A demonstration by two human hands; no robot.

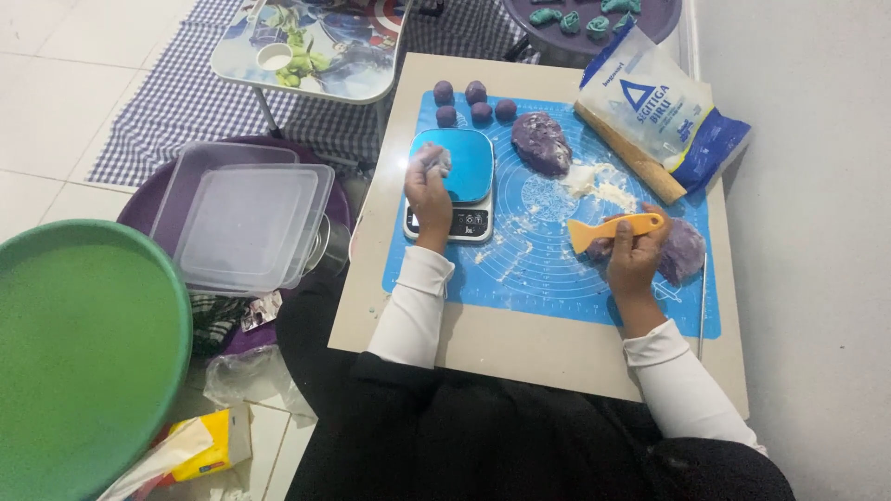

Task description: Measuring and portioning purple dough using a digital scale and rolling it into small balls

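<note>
Head view, left hand: the left hand point(428, 190) is over the near left edge of the kitchen scale point(453, 184), fingers curled together around a small pale-purple dough piece point(436, 160).
Dough piece: it sits at the fingertips, just above the blue scale plate; I cannot tell if it touches the plate.
Head view, right hand: the right hand point(635, 257) has its fingers closed on the handle of the orange scraper point(614, 228).
Scraper: its blade points left, over the blue mat point(548, 278).
Purple dough: one lump point(685, 250) is just beside the right hand, touching it; a bigger lump point(542, 142) is near the scale; five small balls point(474, 101) lie behind the scale.
Other: a flour bag point(661, 109) is on a rolling pin point(633, 158).
</note>
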